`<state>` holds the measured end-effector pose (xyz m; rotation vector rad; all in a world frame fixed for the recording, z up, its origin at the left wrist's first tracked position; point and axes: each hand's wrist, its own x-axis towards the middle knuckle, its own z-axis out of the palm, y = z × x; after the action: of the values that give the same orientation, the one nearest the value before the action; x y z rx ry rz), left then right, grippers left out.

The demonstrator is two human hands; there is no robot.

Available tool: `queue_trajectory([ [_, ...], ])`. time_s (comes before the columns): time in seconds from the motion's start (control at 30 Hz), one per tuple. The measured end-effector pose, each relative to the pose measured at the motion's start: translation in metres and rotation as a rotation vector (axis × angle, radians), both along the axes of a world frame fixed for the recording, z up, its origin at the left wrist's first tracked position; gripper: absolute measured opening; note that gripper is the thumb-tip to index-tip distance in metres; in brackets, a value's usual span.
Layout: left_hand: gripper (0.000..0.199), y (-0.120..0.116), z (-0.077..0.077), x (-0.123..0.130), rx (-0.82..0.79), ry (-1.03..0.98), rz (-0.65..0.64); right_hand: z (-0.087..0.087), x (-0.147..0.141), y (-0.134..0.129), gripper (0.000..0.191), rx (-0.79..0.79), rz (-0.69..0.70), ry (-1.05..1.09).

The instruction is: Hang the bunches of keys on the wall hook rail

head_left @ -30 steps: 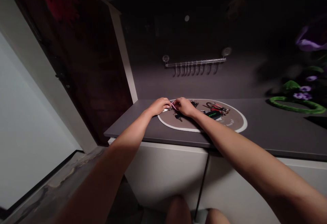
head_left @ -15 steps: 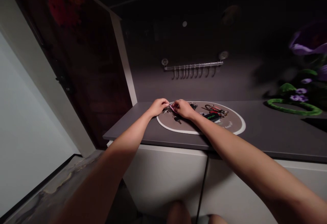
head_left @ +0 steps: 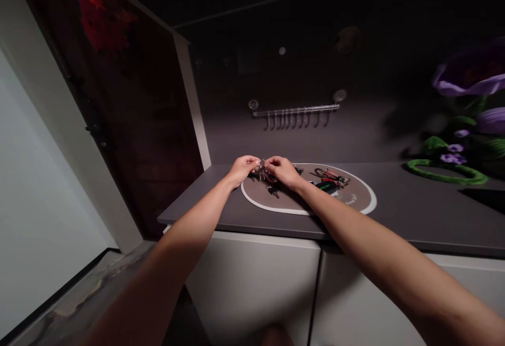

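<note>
My left hand (head_left: pixel 243 169) is closed in a pinch on a bunch of keys (head_left: pixel 260 174) at the left end of an oval brown mat with a white rim (head_left: pixel 276 210). Close beside it, my right hand (head_left: pixel 282 171) pinches at the same bunch, thumb and finger on what looks like its ring. A pinkish strap hangs under the right fingers, partly hidden. Just below the hands, a black-headed key (head_left: pixel 272 191) lies on the mat. Right of my right wrist are a dark pouch with green lettering (head_left: pixel 326 187) and another key bunch with red parts (head_left: pixel 335 177).
The mat lies on a grey countertop (head_left: pixel 402 209) above white cabinet doors (head_left: pixel 260 267). A clear rail with several hooks (head_left: pixel 295 111) is fixed to the wall behind. Purple artificial flowers (head_left: pixel 469 83) with a green ring base (head_left: pixel 445 175) stand at right; a dark door (head_left: pixel 142 125) is at left.
The camera view has tilted up a little. Both hands have lifted slightly off the mat, and their fingertips are closer together over the keys. The pink strap has dropped lower beneath my right fingers.
</note>
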<state>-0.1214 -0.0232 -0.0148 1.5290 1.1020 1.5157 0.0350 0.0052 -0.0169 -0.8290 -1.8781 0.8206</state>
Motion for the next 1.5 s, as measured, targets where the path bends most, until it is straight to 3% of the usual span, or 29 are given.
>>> queue_trajectory([
  [0.13, 0.028, 0.002, -0.001, 0.001, 0.002, -0.063, -0.037, 0.001, 0.000, -0.002, 0.019, -0.065, 0.070, 0.123],
  [0.43, 0.034, 0.003, -0.003, 0.002, 0.038, -0.038, -0.026, 0.004, 0.000, -0.005, 0.020, -0.121, 0.084, 0.230],
  [0.67, 0.026, 0.001, -0.003, 0.004, 0.173, 0.199, 0.065, 0.007, 0.002, -0.004, 0.020, 0.054, -0.021, 0.103],
  [0.93, 0.018, 0.002, -0.007, 0.000, 0.367, 0.607, 0.327, 0.008, 0.000, 0.003, 0.019, 0.102, -0.105, 0.159],
  [1.07, 0.022, 0.002, -0.010, -0.001, 0.362, 0.740, 0.389, 0.021, 0.000, 0.008, 0.018, -0.032, -0.052, 0.331],
  [1.27, 0.023, 0.002, -0.011, 0.000, 0.366, 0.815, 0.395, 0.055, -0.008, 0.021, 0.018, -0.167, -0.012, 0.512],
  [1.5, 0.023, 0.003, -0.013, 0.001, 0.345, 0.843, 0.427, 0.089, -0.027, 0.039, 0.010, -0.262, -0.088, 0.636],
])
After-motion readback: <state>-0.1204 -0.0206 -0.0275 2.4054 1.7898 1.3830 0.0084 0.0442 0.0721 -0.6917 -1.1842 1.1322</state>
